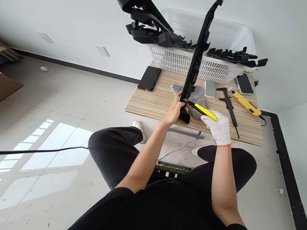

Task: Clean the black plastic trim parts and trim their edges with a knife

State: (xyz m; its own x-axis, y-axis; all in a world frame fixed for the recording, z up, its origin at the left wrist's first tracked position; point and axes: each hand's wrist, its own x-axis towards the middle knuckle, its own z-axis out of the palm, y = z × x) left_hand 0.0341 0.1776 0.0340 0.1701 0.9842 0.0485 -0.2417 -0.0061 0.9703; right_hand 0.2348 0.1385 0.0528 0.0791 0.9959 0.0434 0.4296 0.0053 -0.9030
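My left hand (174,110), bare, is closed around the lower part of a long black plastic part (197,59), which stands up tilted over the table. In my right hand (219,127), wearing a white glove with an orange cuff edge, is a yellow and black utility knife (206,112). The knife points left, and its tip is at the black part beside my left fingers. Whether the blade touches the part is too small to tell. A grey cloth (198,96) lies on the table behind the knife.
On the wooden table (154,104) are a black phone (149,78), a grey-white box (210,88), a caliper (229,107), a yellow tool (246,104) and another phone (245,83). A white basket (216,71) with black parts stands behind.
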